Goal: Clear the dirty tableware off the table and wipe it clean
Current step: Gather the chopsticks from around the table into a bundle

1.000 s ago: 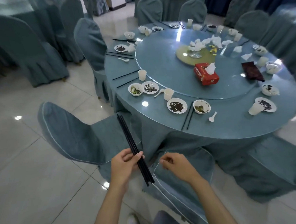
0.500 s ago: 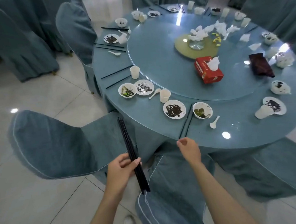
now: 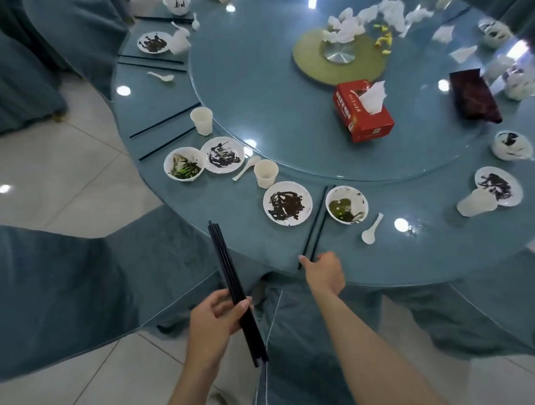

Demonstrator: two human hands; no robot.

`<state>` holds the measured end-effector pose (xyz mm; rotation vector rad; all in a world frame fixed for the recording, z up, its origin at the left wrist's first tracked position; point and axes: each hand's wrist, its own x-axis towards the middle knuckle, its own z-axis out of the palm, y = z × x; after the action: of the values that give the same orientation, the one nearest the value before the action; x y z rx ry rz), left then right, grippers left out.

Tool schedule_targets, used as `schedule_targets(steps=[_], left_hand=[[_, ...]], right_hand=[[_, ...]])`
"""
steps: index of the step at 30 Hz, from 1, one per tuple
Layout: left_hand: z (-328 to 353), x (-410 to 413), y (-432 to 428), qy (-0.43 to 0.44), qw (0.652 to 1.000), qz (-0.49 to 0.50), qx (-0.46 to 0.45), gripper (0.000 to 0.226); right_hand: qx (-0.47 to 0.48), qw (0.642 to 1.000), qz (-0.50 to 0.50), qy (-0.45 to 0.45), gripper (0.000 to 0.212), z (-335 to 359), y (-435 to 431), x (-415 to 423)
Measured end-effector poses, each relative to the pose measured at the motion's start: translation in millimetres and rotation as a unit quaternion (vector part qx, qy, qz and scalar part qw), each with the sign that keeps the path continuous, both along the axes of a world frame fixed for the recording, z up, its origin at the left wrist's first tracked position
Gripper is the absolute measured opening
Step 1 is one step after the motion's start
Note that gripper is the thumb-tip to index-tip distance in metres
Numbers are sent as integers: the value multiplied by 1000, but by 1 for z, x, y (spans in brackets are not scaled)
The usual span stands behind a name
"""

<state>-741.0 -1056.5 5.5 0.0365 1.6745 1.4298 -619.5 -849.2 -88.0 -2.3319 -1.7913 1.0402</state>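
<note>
Several black chopsticks, gathered in a bundle (image 3: 237, 295), sit in the left hand (image 3: 215, 319), fingers wrapped round the lower half, tips slanting up and away toward the table edge. Right hand (image 3: 325, 272) is at the near rim of the round table (image 3: 389, 267), fingers curled, forefinger and thumb at the near ends of a loose pair of chopsticks (image 3: 316, 226) lying on the glass; whether they are actually pinched yet, cannot tell.

Just beyond the right hand, that pair runs between a dirty plate (image 3: 287, 203) on its left, smeared dark, and a bowl (image 3: 347, 204) on its right holding green scraps. White spoon (image 3: 371, 229) lies right of the bowl. Paper cup (image 3: 266, 173) stands just behind the plate, another spoon (image 3: 244, 169) beside it.

Further out, ahead of the left hand: a second bowl (image 3: 184, 164) touching a second smeared plate (image 3: 222, 155), two single chopsticks (image 3: 165, 133) apart from each other, another cup (image 3: 202, 121).

Far right of the right hand: a plate (image 3: 498, 186) with a tipped cup (image 3: 476, 203) against it, a bowl (image 3: 511, 146) behind.

Well beyond both hands, on the glass turntable (image 3: 269, 92): red tissue box (image 3: 362, 112), dark packet (image 3: 474, 97), crumpled napkins (image 3: 374, 17) near the centre hub.

Chair covers (image 3: 61, 277) flank both arms, below the table edge.
</note>
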Motion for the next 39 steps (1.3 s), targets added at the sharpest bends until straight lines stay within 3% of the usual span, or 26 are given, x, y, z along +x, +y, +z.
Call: schedule_targets(steps=[4, 12, 15, 19, 22, 27, 31, 39], left_hand=[[-9, 3, 18, 3, 1000, -6, -2, 20], [-4, 4, 29, 17, 999, -27, -3, 22], [3, 4, 29, 12, 999, -38, -3, 22], [8, 4, 30, 8, 999, -46, -6, 22], [10, 8, 30, 7, 999, -48, -7, 22], [23, 0, 20, -34, 998, -51, 7, 20], [35, -19, -3, -56, 995, -68, 38, 18], [46, -92, -87, -16, 997, -34, 62, 14]], right_hand=[[-5, 1000, 12, -11, 22, -8, 11, 6], [-38, 990, 117, -69, 25, -4, 19, 8], [-69, 991, 111, -10, 26, 0, 22, 9], [-91, 977, 100, 163, 49, 28, 5, 21], [-102, 959, 112, 238, 34, 57, -24, 39], [-104, 924, 197, 312, 27, 98, -76, 56], [-105, 903, 276, 313, 25, 120, -116, 42], [-92, 880, 398, 243, 23, 139, -203, -36]])
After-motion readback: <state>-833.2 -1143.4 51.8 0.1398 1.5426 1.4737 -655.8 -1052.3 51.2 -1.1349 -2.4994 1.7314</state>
